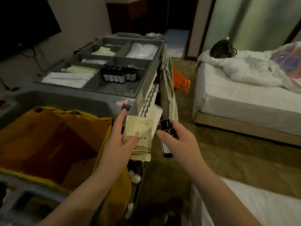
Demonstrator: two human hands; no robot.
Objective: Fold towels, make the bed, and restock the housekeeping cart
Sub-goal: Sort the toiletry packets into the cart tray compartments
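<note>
— What sits farthest left?
— A yellow laundry bag point(48, 136), at nine o'clock from the hands. Its inside is too dark to make out.
— And the housekeeping cart point(73, 98)?
— Its grey top tray point(114, 89) lies at eleven o'clock, with a row of small dark bottles point(118, 74) standing in one compartment. The pale packs in the other compartments are too blurred to name.
— The left hand?
— The left hand point(118, 144) has its grip clamped on a cream packet point(141, 128), with the thumb across the front and the forefinger straight. The other fingers are hidden behind the packet.
— The right?
— Just beside it, at three o'clock, the right hand point(179, 141) has its grip closed round a dark bottle point(166, 150). The fingers cover the bottle's middle.
— Farther right?
— A bed point(244, 103) at two o'clock, with a rumpled white duvet point(244, 69). A plastic bag point(286, 59) on it is cut off by the frame's edge.
</note>
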